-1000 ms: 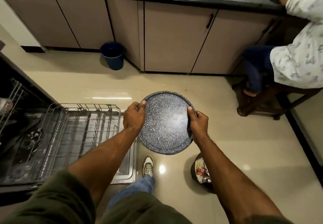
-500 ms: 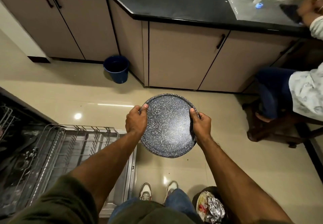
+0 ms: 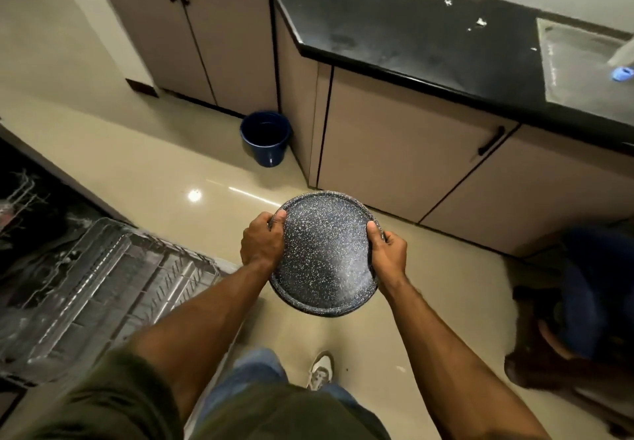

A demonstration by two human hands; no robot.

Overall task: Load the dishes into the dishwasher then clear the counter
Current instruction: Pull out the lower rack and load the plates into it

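Note:
I hold a round dark speckled plate (image 3: 326, 254) in front of me above the floor, tilted toward me. My left hand (image 3: 262, 244) grips its left rim, thumb on top. My right hand (image 3: 387, 254) grips the right rim the same way. The dishwasher's pulled-out lower rack (image 3: 103, 288) lies at the lower left, its wire tines bare on the near side. The black counter (image 3: 394, 31) runs across the top right, with a few white specks on it.
A blue bucket (image 3: 266, 137) stands on the floor by the cabinet corner. A sink (image 3: 583, 62) is set in the counter at the right edge. A seated person's legs (image 3: 590, 292) and a wooden stool fill the right side. My shoe (image 3: 320, 369) shows below the plate.
The view has swung up and left, bringing the counter closer. The seated person has slid toward the right edge. Both hands keep the same grip on the plate.

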